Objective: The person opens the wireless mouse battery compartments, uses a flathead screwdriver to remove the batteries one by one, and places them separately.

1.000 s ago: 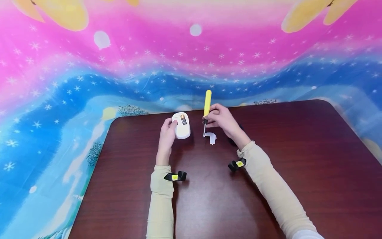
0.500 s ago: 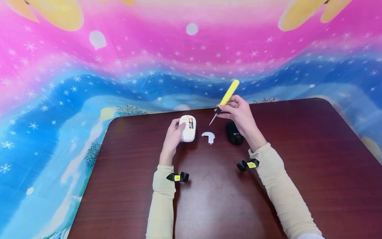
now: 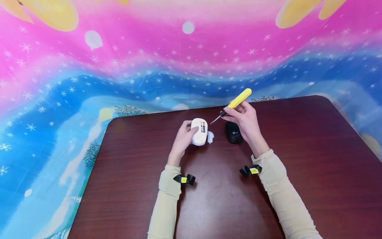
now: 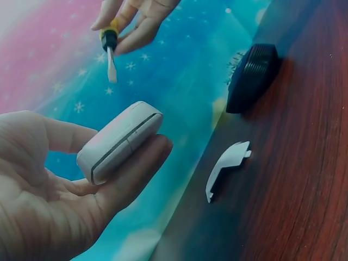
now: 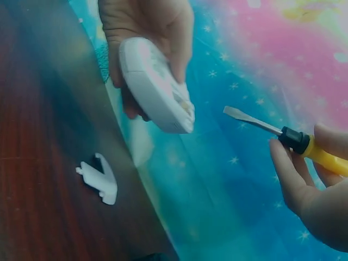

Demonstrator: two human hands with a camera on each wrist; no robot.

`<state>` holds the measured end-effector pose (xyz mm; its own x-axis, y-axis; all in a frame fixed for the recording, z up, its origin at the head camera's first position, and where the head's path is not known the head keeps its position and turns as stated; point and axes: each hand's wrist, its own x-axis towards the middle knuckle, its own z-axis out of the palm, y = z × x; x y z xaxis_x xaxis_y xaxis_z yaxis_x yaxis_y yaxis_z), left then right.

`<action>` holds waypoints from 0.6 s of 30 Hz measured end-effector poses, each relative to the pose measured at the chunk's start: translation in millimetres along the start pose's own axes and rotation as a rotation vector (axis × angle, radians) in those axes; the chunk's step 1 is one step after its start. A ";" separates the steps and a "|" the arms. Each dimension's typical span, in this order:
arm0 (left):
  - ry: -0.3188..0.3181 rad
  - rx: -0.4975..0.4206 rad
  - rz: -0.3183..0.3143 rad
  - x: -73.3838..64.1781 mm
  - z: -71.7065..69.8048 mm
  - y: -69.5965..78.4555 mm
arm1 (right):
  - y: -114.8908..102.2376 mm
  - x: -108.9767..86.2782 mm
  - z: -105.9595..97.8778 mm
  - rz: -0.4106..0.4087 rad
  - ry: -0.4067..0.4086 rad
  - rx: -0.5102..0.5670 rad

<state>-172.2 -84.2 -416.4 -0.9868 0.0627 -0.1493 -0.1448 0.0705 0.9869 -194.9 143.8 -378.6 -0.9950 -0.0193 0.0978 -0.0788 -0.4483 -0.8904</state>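
My left hand (image 3: 184, 136) grips a white computer mouse (image 3: 199, 136) above the table, its underside facing up. A battery (image 3: 203, 127) shows in the open compartment. In the right wrist view the thumb lies over the underside of the mouse (image 5: 155, 87). My right hand (image 3: 245, 119) holds a yellow-handled flat screwdriver (image 3: 239, 98) by its lower handle and black collar. The blade points down and left toward the mouse, with a gap between them. On the table lies the white battery cover (image 4: 228, 163), partly hidden behind the mouse in the head view.
A black mouse (image 3: 233, 132) rests on the dark wooden table (image 3: 221, 199), just below my right hand. Behind the table's far edge hangs a colourful cloth (image 3: 167, 83). Each wrist carries a small black camera.
The screwdriver has lifted away from beside the battery cover and tilted to the right. My left hand has brought the white mouse rightward, and it now overlaps the cover. The black mouse has come into view.
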 end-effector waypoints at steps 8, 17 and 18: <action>-0.017 0.002 -0.001 0.0 3.7 -0.6 | 14.6 -1.6 -4.7 -0.025 0.066 0.025; -0.040 -0.023 -0.037 -1.2 7.1 1.0 | 23.1 -3.2 2.8 -0.014 0.054 -0.036; -0.037 -0.017 -0.035 -0.9 7.4 1.1 | 23.6 -3.4 3.5 -0.017 0.054 -0.051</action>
<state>-170.9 -76.8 -415.6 -0.9778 0.0972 -0.1858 -0.1810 0.0560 0.9819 -193.2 130.1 -398.4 -0.9952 0.0367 0.0906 -0.0977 -0.4016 -0.9106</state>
